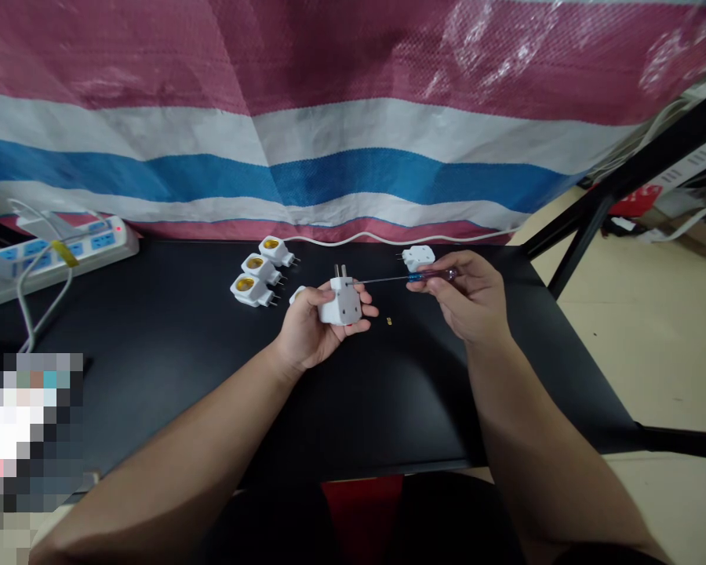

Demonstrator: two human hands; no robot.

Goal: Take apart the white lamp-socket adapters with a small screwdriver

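My left hand (311,326) holds a white multi-way plug adapter (340,300) with its two metal pins pointing up. My right hand (462,294) pinches a slim screwdriver (415,277) with a blue and clear handle, and its thin shaft reaches toward the adapter's top. Behind that hand, a second white adapter (418,257) lies on the black table (153,377). Several white lamp-socket plugs with yellow centres (260,268) stand in a row left of my hands. A small white piece (296,295) is partly hidden by my left hand. A tiny brass part (389,320) lies near my left fingertips.
A white power strip (52,255) with blue sockets sits at the table's far left, with cables running from it. A white cord runs along the back edge, before a striped woven tarp (271,165). Black metal table legs stand at right.
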